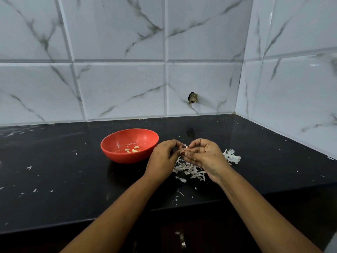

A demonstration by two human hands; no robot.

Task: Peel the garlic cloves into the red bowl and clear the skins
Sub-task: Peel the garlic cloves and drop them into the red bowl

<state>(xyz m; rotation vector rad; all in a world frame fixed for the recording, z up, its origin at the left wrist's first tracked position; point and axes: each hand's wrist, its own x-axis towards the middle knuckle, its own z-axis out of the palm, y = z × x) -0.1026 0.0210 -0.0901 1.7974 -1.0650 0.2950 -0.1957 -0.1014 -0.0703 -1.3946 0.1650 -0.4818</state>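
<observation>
Black desk, marbled tile wall behind.
Grips of left hand and right hand were pinched on one garlic clove, just right of red bowl; skins lay beneath.

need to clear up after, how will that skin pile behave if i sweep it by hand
The skins look thin and curled, so probably very light and apt to scatter. Flecks already dot the counter, so some will likely stray.
</observation>
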